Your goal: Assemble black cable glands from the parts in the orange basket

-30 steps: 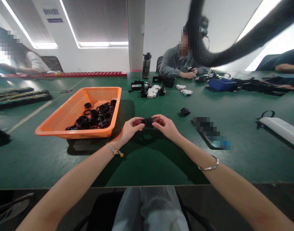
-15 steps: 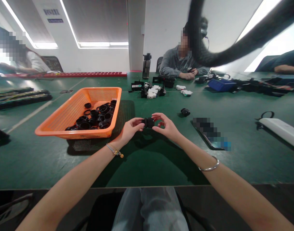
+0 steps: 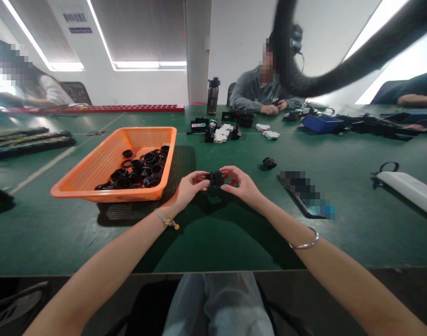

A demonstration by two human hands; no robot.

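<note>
Above the green table, my left hand [image 3: 190,189] pinches the left end of a black plastic fitting [image 3: 216,178] between thumb and fingers. The fitting is short and round, has a ribbed collar and lies sideways, resembling a cable gland. My right hand [image 3: 241,185] curves its thumb and fingers around the right end. A similar black fitting [image 3: 269,163] lies on the table beyond my right hand. To the left stands an orange basket [image 3: 76,192] with several black rings and round fittings [image 3: 139,170] inside.
A phone [image 3: 300,193] and a white case with a strap [image 3: 409,189] lie to the right. Farther back are white and black parts [image 3: 223,133], a bottle [image 3: 213,95] and a blue bin [image 3: 322,124]. Other people sit around the table. A dark blurred strap hangs at upper right.
The fingers of my right hand have shifted slightly down around the fitting's right end. My left hand and the fitting stay in nearly the same place.
</note>
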